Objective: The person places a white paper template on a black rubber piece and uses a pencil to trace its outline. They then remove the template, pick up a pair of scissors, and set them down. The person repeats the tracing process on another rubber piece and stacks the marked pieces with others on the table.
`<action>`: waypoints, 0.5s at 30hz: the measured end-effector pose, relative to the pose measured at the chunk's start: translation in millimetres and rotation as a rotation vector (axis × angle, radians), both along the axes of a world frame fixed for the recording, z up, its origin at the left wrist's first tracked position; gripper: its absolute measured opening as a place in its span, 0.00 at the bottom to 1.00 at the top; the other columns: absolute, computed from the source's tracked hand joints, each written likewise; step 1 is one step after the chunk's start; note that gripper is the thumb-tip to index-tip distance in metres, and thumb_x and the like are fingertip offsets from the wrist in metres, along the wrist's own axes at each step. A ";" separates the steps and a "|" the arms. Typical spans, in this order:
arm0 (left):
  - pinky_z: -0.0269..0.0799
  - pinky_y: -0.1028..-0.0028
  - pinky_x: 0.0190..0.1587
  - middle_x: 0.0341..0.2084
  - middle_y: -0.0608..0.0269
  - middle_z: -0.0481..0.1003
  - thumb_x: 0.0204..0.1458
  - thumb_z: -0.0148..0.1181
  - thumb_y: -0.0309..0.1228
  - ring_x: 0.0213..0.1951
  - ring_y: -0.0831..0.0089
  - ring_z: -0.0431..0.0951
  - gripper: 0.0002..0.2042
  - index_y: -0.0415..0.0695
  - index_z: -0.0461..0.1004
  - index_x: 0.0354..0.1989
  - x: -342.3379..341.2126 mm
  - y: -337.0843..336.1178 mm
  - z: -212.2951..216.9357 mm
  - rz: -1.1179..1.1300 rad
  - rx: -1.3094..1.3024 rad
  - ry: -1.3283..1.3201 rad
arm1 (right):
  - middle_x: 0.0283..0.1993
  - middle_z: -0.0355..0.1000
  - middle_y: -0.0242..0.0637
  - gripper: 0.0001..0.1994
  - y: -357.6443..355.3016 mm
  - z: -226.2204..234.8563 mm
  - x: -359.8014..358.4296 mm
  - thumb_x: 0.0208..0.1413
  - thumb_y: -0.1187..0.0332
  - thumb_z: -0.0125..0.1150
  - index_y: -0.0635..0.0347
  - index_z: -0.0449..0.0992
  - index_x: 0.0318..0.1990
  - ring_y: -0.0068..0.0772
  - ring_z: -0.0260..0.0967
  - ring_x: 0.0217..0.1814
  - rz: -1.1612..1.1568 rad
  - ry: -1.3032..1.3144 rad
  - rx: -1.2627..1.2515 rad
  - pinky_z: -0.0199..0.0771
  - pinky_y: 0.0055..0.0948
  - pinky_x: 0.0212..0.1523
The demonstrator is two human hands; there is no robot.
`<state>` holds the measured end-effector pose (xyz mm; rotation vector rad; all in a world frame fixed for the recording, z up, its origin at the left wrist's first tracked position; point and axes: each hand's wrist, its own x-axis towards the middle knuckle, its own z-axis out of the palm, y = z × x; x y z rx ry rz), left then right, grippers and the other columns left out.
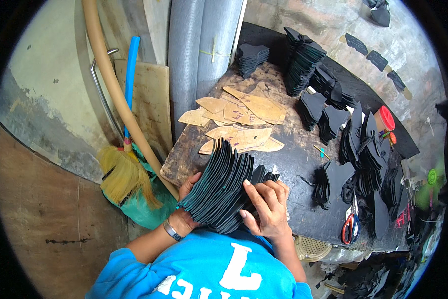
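While the fanned stack of black cut pieces (219,187) sits at the near left edge of the worktable (294,164), I see both hands clamped on it. The left hand (186,199) cups the stack from the side away from the table, fingers closed under its lower edge; the right hand (266,207) presses on top, fingers curled over the near pieces, thumb against their edges. The step in hand looks like squaring or leafing through the stack. To do it well, I judge the left hand should hold firm as the backstop while the right fingers riffle only a few pieces at a time, or the fan slides apart (it leans already). Keep it over the table, not over the gap by the broom (127,174).

On the table beyond the stack lie tan cardboard patterns (239,117); farther across stand more black piles (303,60); at the table's near right edge rest red-handled scissors (351,226), and a red-lidded jar (384,118) stands at its far right.

Hard to make out: the left fingertips are behind the stack, the stack's bottom is hidden by the hands, I cannot count pieces, and the table's right end blurs into clutter at the rim.
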<state>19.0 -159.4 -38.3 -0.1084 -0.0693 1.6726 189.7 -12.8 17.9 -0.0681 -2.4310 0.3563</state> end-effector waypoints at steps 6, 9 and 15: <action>0.71 0.49 0.62 0.57 0.39 0.73 0.63 0.44 0.47 0.56 0.48 0.77 0.29 0.37 0.68 0.64 -0.4 1.0 -2.2 0.005 0.020 -0.036 | 0.50 0.73 0.43 0.25 3.2 0.0 -1.8 0.48 0.58 0.68 0.65 0.78 0.51 0.45 0.68 0.55 0.012 0.071 -0.010 0.61 0.47 0.56; 0.70 0.48 0.62 0.58 0.39 0.73 0.63 0.43 0.48 0.56 0.48 0.77 0.29 0.37 0.68 0.64 -0.9 0.7 -2.3 -0.010 0.020 -0.049 | 0.52 0.74 0.43 0.23 6.4 1.1 -2.3 0.47 0.58 0.68 0.64 0.79 0.49 0.44 0.69 0.56 0.038 0.031 0.005 0.60 0.46 0.56; 0.70 0.47 0.63 0.57 0.38 0.73 0.63 0.43 0.48 0.57 0.47 0.76 0.29 0.36 0.68 0.64 -1.9 1.9 -2.4 -0.023 -0.001 -0.056 | 0.50 0.75 0.42 0.23 6.3 1.7 -5.3 0.48 0.57 0.67 0.61 0.79 0.50 0.43 0.71 0.55 0.063 0.050 0.011 0.59 0.45 0.55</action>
